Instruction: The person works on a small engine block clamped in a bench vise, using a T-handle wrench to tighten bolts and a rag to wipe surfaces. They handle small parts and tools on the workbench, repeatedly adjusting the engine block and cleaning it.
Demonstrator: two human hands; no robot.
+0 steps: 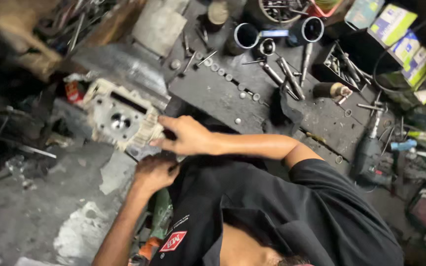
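Head view is showing a person in a black shirt leaning over a cluttered dark surface (208, 93), with both hands working at a pale metal engine casting (119, 120). The casting is sitting at the left edge of the surface, beside a crinkled grey sheet (119, 64), with its flat face and round central bore turned upward and its finned side facing the person.

The right hand (186, 135) is lying against the finned right edge of the casting. Its fingers are stretched out nearly flat and pressing on the metal rather than wrapping around anything. The left hand (154, 172) is curling into a tight fist just below the casting's lower corner. Its knuckles are hiding whatever it may be gripping, so I cannot tell what it has hold of. A green tool body (161, 216) is showing below that fist, partly covered by the shirt.

By its look, the casting is likely behaving as a heavy, rigid block. It seems stiff throughout, probably greasy and so somewhat slippery, with thin fins that could be bending or chipping under a knock. The thick outer walls and corners are looking like the safest places to take hold, well away from the machined face and the bore.

Farther back, a row of small round metal discs (223, 74), loose steel rods (287, 76) and a grey power drill (371, 152) are lying on the surface, well apart from both hands.
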